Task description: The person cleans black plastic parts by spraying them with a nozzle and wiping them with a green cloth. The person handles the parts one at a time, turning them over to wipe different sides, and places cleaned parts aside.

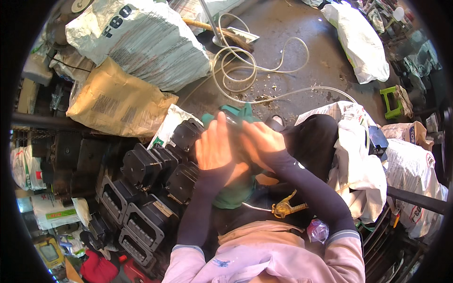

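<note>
My left hand (214,147) and my right hand (265,141) are close together above my lap, fingers closed around a bunched green cloth (231,194). Some of the cloth shows past the fingertips, and more of it hangs below the wrists. Something dark shows between the hands, but its shape is mostly hidden and the right fingers are a little blurred. Across my lap lies a yellow air blow gun (283,207) with a thin metal nozzle. Left of my forearm, several black box-like housings (141,162) stand in rows.
A tan paper sack (118,101) and a large white sack (141,42) lean at the far left. A pale hose (245,75) coils on the floor, near a broom (238,40). Another white sack (361,45) lies far right, with a green stool (392,103) nearby.
</note>
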A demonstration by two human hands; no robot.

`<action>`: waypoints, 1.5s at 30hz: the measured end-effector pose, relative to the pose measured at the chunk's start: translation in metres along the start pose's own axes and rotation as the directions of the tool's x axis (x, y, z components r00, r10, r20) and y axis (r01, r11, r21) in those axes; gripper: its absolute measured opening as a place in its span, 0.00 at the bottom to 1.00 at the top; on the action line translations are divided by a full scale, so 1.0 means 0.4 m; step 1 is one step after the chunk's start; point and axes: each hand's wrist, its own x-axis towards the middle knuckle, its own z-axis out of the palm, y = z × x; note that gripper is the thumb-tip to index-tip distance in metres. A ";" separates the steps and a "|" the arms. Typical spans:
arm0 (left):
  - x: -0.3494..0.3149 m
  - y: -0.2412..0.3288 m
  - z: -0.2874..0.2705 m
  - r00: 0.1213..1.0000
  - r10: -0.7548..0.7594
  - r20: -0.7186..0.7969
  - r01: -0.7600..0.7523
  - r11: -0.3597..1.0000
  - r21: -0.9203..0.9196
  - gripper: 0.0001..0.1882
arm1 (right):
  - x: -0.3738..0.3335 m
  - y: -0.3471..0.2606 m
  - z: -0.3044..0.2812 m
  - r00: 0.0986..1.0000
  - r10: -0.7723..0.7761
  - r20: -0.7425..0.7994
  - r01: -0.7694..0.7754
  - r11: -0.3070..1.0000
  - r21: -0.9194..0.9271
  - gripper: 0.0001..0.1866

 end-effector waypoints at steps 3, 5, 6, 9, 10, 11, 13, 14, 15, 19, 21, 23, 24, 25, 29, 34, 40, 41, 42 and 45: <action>0.004 -0.005 0.000 0.998 -0.043 0.041 0.043 0.999 0.003 0.71 | 0.025 0.051 -0.034 0.980 0.192 0.056 -0.196 0.977 0.081 0.14; 0.001 -0.023 -0.008 0.997 -0.063 0.048 0.066 0.996 -0.061 0.71 | 0.039 0.091 -0.075 0.925 0.379 0.014 -0.375 0.910 0.179 0.15; -0.003 -0.039 -0.018 0.996 -0.064 0.064 0.070 0.992 -0.108 0.72 | 0.045 0.107 -0.097 0.863 0.506 0.000 -0.493 0.841 0.225 0.14; -0.013 -0.081 -0.036 0.998 0.013 0.066 -0.001 0.983 -0.186 0.72 | 0.041 0.114 -0.130 0.840 0.536 0.087 -0.380 0.466 0.799 0.21; -0.014 -0.089 -0.037 0.996 0.061 0.063 -0.047 0.979 -0.199 0.72 | 0.043 0.107 -0.127 0.918 0.394 0.054 -0.295 0.584 0.756 0.21; -0.016 -0.092 -0.036 0.993 0.041 0.108 -0.020 0.983 -0.184 0.72 | 0.050 0.096 -0.112 0.951 0.307 0.030 -0.240 0.676 0.696 0.21; -0.013 -0.093 -0.030 0.992 0.072 0.106 -0.052 0.983 -0.178 0.71 | 0.070 0.067 -0.059 0.995 0.074 0.063 -0.096 0.865 0.493 0.21; -0.012 -0.091 -0.027 0.991 0.087 0.104 -0.067 0.982 -0.177 0.71 | 0.076 0.055 -0.029 0.985 -0.144 0.095 0.100 0.925 0.366 0.21; -0.011 -0.090 -0.026 0.991 0.105 0.082 -0.092 0.985 -0.148 0.70 | 0.089 0.049 0.002 0.986 -0.057 0.160 -0.007 0.926 0.377 0.21; -0.017 -0.086 -0.027 0.992 0.124 -0.001 -0.124 0.989 -0.077 0.68 | 0.041 0.062 0.048 0.991 -0.060 0.121 0.016 0.940 0.340 0.20; -0.020 -0.084 -0.024 0.993 0.112 -0.027 -0.114 0.991 -0.070 0.67 | -0.038 0.062 0.040 0.994 -0.022 0.106 -0.006 0.965 0.262 0.20; -0.018 -0.082 -0.017 0.994 0.100 -0.052 -0.104 0.992 -0.066 0.66 | -0.121 0.055 0.020 0.992 0.039 0.117 -0.062 0.977 0.204 0.21; -0.018 -0.082 -0.013 0.996 0.081 -0.043 -0.084 0.994 -0.073 0.66 | -0.154 0.053 0.006 0.978 0.051 0.200 -0.087 0.980 0.177 0.21; -0.016 -0.085 -0.010 0.998 0.058 -0.038 -0.061 0.995 -0.081 0.65 | -0.181 0.052 -0.011 0.964 0.034 0.262 -0.079 0.984 0.161 0.21; -0.017 -0.143 -0.015 0.942 -0.325 0.083 0.180 0.282 -0.942 0.52 | -0.193 0.075 -0.102 0.917 0.081 0.391 -0.201 0.940 0.275 0.18; -0.049 -0.248 -0.011 0.969 -0.243 0.033 -0.161 -0.733 -0.661 0.30 | -0.161 0.025 -0.187 0.922 0.336 0.194 -0.295 0.281 0.913 0.28; -0.071 -0.180 0.108 0.921 -0.295 0.255 0.007 -0.641 -0.767 0.38 | -0.072 -0.145 -0.053 0.832 -0.548 -0.086 0.555 0.821 0.133 0.31; -0.081 -0.170 0.119 0.922 -0.270 0.279 0.045 -0.640 -0.767 0.39 | -0.070 -0.173 -0.031 0.863 -0.503 0.045 0.495 0.860 0.122 0.33; -0.090 -0.165 0.127 0.924 -0.241 0.296 0.082 -0.632 -0.771 0.39 | -0.066 -0.197 -0.010 0.868 -0.486 0.097 0.473 0.871 0.134 0.34; -0.132 -0.177 0.133 0.922 -0.152 0.356 0.200 -0.602 -0.773 0.41 | -0.009 -0.209 0.023 0.898 -0.440 0.019 0.438 0.896 0.076 0.35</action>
